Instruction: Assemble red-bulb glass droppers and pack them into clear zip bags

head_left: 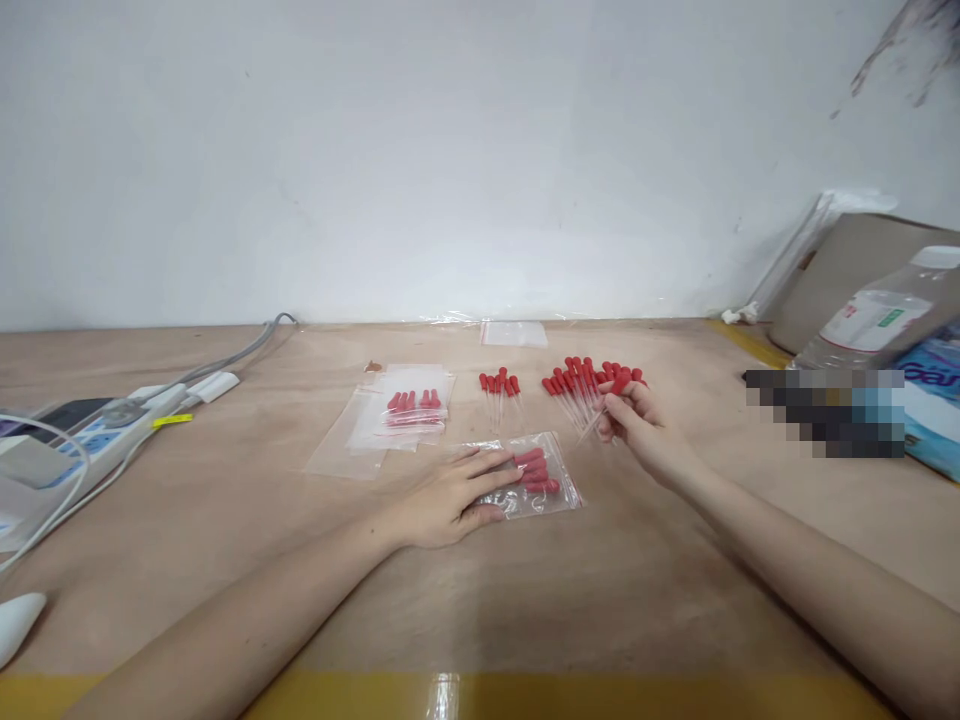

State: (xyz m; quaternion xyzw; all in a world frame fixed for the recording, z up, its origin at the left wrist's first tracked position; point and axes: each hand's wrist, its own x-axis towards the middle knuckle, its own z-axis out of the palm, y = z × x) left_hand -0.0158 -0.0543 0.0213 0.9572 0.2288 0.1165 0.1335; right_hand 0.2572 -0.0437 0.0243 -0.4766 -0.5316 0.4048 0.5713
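My left hand (450,498) lies flat with fingers spread over a clear zip bag (562,465) in which several red-bulbed droppers show. In my right hand (637,420) a glass dropper (622,380) with a red rubber bulb is pinched between thumb and fingers, its thin tip slanting down to the left. Just behind that hand is a pile of similar droppers (576,372). A smaller group of droppers (500,382) lies left of the pile. Further left, filled bags with red bulbs (412,400) rest on a stack of flat clear bags (349,440).
A power strip (97,440) with cables runs along the left side. One flat bag (514,333) lies near the wall. At the right are a plastic bottle (874,315), a grey box (832,265) and a blue packet (934,415). A white object (19,625) sits at the left edge.
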